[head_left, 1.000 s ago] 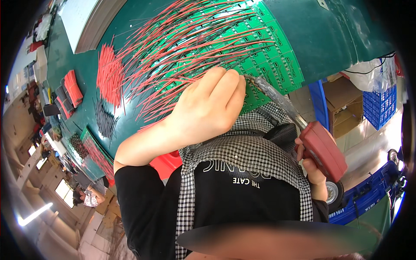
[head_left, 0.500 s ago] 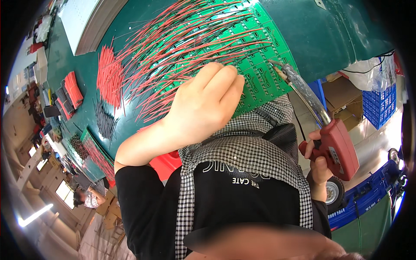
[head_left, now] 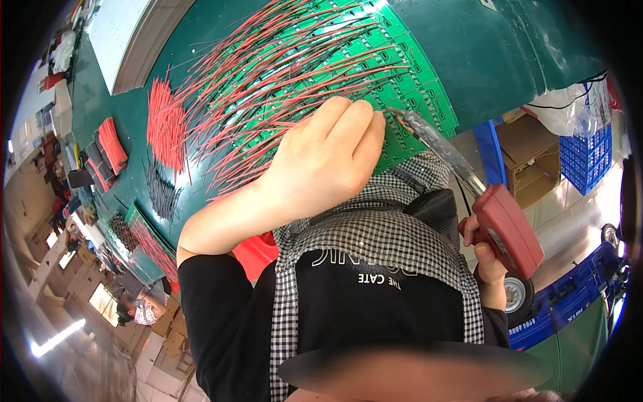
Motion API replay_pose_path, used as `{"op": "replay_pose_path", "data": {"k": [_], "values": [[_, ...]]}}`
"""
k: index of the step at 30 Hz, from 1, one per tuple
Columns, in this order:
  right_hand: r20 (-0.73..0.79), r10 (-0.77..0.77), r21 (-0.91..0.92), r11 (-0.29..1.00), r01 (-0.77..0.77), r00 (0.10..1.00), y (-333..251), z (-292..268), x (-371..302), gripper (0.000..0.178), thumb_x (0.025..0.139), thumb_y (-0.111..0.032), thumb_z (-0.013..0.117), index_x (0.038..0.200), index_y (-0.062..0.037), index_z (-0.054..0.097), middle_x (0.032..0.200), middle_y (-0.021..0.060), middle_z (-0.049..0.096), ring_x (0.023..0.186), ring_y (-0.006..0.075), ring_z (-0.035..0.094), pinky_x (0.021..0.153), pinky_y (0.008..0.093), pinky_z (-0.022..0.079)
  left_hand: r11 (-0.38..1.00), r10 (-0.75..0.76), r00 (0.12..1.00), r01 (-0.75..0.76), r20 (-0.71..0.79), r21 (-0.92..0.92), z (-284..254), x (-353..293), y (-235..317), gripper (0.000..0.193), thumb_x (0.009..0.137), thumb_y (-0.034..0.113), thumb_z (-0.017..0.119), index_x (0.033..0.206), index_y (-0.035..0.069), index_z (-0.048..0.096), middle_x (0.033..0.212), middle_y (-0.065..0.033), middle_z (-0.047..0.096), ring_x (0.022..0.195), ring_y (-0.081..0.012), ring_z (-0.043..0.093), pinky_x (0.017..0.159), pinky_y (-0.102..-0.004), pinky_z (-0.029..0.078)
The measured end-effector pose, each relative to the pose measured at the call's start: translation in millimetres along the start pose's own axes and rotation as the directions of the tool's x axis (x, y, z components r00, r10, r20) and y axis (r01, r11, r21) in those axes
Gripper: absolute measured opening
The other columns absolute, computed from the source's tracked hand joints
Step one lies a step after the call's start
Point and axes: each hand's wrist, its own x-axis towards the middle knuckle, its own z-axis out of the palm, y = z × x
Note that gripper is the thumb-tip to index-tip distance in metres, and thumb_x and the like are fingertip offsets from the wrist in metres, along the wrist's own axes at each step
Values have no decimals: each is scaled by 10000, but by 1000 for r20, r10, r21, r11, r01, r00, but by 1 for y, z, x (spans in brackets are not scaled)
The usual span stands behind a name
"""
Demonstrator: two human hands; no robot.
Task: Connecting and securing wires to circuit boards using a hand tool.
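A green circuit board panel lies on the bench, with rows of red and black wires standing off it and leaning left. My left hand is over the panel's near part, fingers curled together in a pinch; whatever is between the fingertips is hidden beneath them. In my right hand is a red soldering gun, gripped by its handle. Its long metal barrel points up and left, and the tip is close to my left fingertips over the board.
Loose piles of red wires and black wires lie left of the panel. Farther left are bundled wires and another wired board. A white stack stands at the back left. Right of the bench are a cardboard box and a blue crate.
The soldering gun has moved left, bringing its tip nearer my left fingertips. My left hand has shifted slightly right and stays pinched.
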Motion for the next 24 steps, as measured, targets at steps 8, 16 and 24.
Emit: {"op": "replay_pose_path", "data": {"k": [8, 16, 24], "values": [[-9, -9, 162, 987, 10, 1000, -8, 5, 4, 694, 731, -260, 805, 1245, 81, 486, 988, 147, 661, 740, 186, 651, 666, 293, 520, 995, 77, 995, -72, -68, 72, 3, 1, -1, 196, 632, 44, 603, 807, -43, 595, 733, -48, 440, 672, -149, 497, 476, -225, 449], [-57, 151, 467, 878, -107, 987, -34, 16, 20, 704, 742, -215, 782, 1270, 104, 443, 936, 144, 667, 605, 127, 599, 546, 231, 457, 992, 72, 996, -67, -44, 110, 4, -1, 0, 186, 640, 41, 602, 806, -44, 597, 736, -51, 450, 668, -152, 496, 482, -222, 453], [12, -69, 22, 997, 69, 998, -8, 6, 5, 604, 745, -161, 754, 1237, 80, 499, 1028, 171, 658, 668, 135, 613, 594, 255, 487, 996, -28, 996, 21, 86, 83, -6, -1, 10, 326, 651, 16, 641, 966, -70, 634, 902, -139, 572, 774, -260, 596, 668, -330, 519]]}}
